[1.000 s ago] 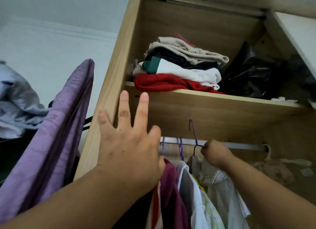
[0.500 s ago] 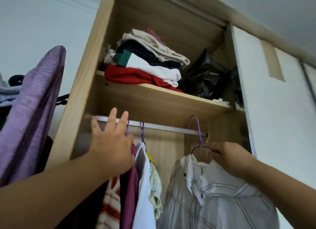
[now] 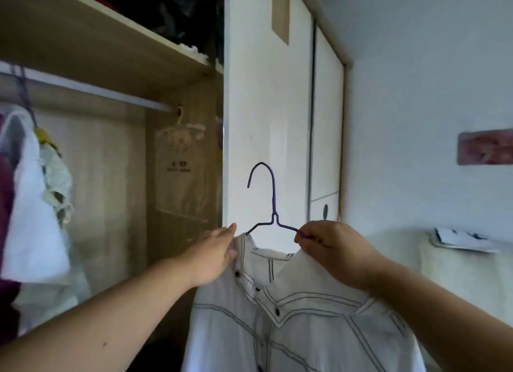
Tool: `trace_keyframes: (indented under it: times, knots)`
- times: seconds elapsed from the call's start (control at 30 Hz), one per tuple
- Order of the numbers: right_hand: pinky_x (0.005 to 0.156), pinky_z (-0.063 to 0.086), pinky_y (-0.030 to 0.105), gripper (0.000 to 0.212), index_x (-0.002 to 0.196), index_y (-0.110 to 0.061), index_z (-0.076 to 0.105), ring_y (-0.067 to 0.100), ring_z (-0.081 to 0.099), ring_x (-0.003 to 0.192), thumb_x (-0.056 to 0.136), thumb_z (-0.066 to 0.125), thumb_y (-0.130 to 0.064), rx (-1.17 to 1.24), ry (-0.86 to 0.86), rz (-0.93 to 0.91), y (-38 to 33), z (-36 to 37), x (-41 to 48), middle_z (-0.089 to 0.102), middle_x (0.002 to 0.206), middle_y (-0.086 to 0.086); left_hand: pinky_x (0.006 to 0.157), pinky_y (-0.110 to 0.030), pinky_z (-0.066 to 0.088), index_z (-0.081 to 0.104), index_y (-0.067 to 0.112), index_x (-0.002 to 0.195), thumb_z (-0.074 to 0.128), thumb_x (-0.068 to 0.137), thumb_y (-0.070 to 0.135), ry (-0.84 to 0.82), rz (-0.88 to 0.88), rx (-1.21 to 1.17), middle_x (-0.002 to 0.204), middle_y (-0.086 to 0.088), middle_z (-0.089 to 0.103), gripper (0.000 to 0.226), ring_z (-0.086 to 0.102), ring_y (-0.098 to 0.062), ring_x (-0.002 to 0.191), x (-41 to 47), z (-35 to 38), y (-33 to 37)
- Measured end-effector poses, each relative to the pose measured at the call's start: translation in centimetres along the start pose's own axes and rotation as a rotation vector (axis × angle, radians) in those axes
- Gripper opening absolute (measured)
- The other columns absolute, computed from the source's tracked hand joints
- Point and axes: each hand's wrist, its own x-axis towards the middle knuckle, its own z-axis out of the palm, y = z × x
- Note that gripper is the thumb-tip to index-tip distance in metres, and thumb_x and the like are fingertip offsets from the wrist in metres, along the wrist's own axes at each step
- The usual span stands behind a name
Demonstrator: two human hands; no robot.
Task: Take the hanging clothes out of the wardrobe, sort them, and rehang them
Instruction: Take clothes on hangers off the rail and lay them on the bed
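White shirt (image 3: pixel 305 330) cropped by the bottom edge. Ends of the hanger (image 3: pixel 274 202) buried under the collar and the right hand (image 3: pixel 336 251). Left edge: hanging clothes (image 3: pixel 30 210) cropped, blurred. Centre left: lettering on a hanging pouch (image 3: pixel 180 160) unreadable. Right edge: red plaque (image 3: pixel 485 147) cropped, smeared.

On my feed the daylight is soft and even, brightest on the wall (image 3: pixel 416 94) at 2 o'clock, while the wardrobe interior (image 3: pixel 111 177) at 9 o'clock is dimmer. The hung clothes (image 3: pixel 30 205) there smear with blur, and straight edges bow near the rim.

White stitched shirt (image 3: pixel 291 316) on purple hanger (image 3: pixel 273 205)
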Motion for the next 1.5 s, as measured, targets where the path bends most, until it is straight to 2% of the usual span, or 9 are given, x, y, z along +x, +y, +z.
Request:
trace_keyframes:
  times: [0.1, 0.23, 0.37, 0.6, 0.83, 1.1, 1.2, 1.33, 1.5]
  knots:
    - [0.065, 0.041, 0.022, 0.018, 0.083, -0.022, 0.063, 0.007, 0.054, 0.073, 0.094, 0.051, -0.031, 0.008, 0.016, 0.103, 3.6, -0.3, -5.5, 0.06, 0.077, -0.007, 0.105, -0.037, 0.04, 0.049, 0.029, 0.128, 0.04, 0.1, 0.031, -0.114, 0.117, -0.17, 0.128, -0.001, 0.056, 0.029, 0.052, -0.019, 0.119, 1.0, 5.0, 1.7]
    - [0.062, 0.035, 0.008, 0.015, 0.079, -0.026, 0.057, -0.006, 0.05, 0.069, 0.094, 0.052, -0.026, -0.013, -0.014, 0.22, 7.8, 0.8, -12.5, 0.052, 0.073, -0.017, 0.087, -0.032, 0.045, 0.052, 0.035, 0.09, 0.036, 0.099, 0.042, -0.259, 0.239, -0.101, 0.097, 0.011, 0.06, 0.019, 0.057, -0.011, 0.095, 2.2, 11.3, 6.1]
    - [0.07, 0.034, 0.022, 0.015, 0.096, -0.02, 0.062, 0.006, 0.046, 0.08, 0.095, 0.05, -0.028, -0.075, 0.039, 0.453, 11.9, 1.7, -19.2, 0.051, 0.085, -0.011, 0.068, -0.015, 0.039, 0.05, 0.025, 0.074, 0.043, 0.099, 0.031, -0.329, 0.391, -0.229, 0.077, 0.008, 0.058, 0.026, 0.054, -0.001, 0.076, 3.6, 17.2, 11.4]
    - [0.072, 0.042, 0.029, 0.021, 0.109, -0.032, 0.054, 0.017, 0.054, 0.083, 0.091, 0.051, -0.042, -0.07, 0.031, 1.038, 13.7, 3.6, -28.2, 0.059, 0.092, -0.004, 0.069, -0.038, 0.045, 0.06, 0.009, 0.082, 0.044, 0.094, 0.022, -0.313, 0.639, -0.365, 0.08, -0.008, 0.06, 0.024, 0.057, -0.026, 0.078, 6.9, 24.2, 18.4]
    - [0.073, 0.042, 0.03, 0.015, 0.104, -0.021, 0.056, 0.024, 0.056, 0.085, 0.093, 0.05, -0.029, -0.169, 0.032, 1.329, 11.3, 8.6, -31.9, 0.057, 0.087, -0.002, 0.066, -0.036, 0.04, 0.061, 0.014, 0.083, 0.036, 0.094, 0.032, -0.406, 0.869, -0.309, 0.081, -0.015, 0.062, 0.033, 0.06, -0.033, 0.079, 10.1, 30.0, 20.1]
    - [0.052, 0.031, 0.021, 0.01, 0.088, -0.016, 0.052, 0.016, 0.044, 0.065, 0.095, 0.047, -0.022, -0.14, 0.106, 1.595, 5.6, 12.7, -32.7, 0.049, 0.073, -0.001, 0.073, -0.033, 0.043, 0.048, 0.022, 0.076, 0.044, 0.097, 0.029, -0.585, 1.153, -0.065, 0.08, 0.003, 0.06, 0.023, 0.054, -0.014, 0.077, 10.7, 32.9, 24.5]
    - [0.056, 0.035, 0.021, 0.029, 0.067, -0.033, 0.038, 0.013, 0.043, 0.065, 0.094, 0.047, -0.025, -0.109, 0.144, 1.756, 2.3, 13.1, -34.2, 0.043, 0.067, -0.01, 0.081, -0.033, 0.045, 0.054, 0.024, 0.085, 0.041, 0.098, 0.036, -0.658, 1.317, 0.037, 0.093, 0.004, 0.063, 0.022, 0.056, -0.014, 0.088, 8.5, 33.7, 28.2]
    - [0.056, 0.033, 0.025, 0.034, 0.063, -0.03, 0.033, 0.011, 0.038, 0.062, 0.092, 0.046, -0.021, -0.105, 0.128, 1.938, -2.9, 12.5, -37.4, 0.038, 0.065, -0.009, 0.073, -0.029, 0.042, 0.05, 0.031, 0.076, 0.042, 0.097, 0.04, -0.737, 1.525, 0.142, 0.089, 0.008, 0.06, 0.024, 0.054, -0.011, 0.086, 2.2, 33.9, 32.8]
    - [0.056, 0.036, 0.025, 0.019, 0.072, -0.023, 0.05, 0.009, 0.047, 0.065, 0.09, 0.049, -0.029, 0.059, 0.095, 2.174, -10.2, 11.0, -40.9, 0.049, 0.07, -0.009, 0.072, -0.026, 0.04, 0.054, 0.028, 0.074, 0.046, 0.096, 0.037, -0.894, 1.701, 0.226, 0.084, 0.009, 0.06, 0.025, 0.056, -0.011, 0.085, -7.5, 33.0, 36.0]
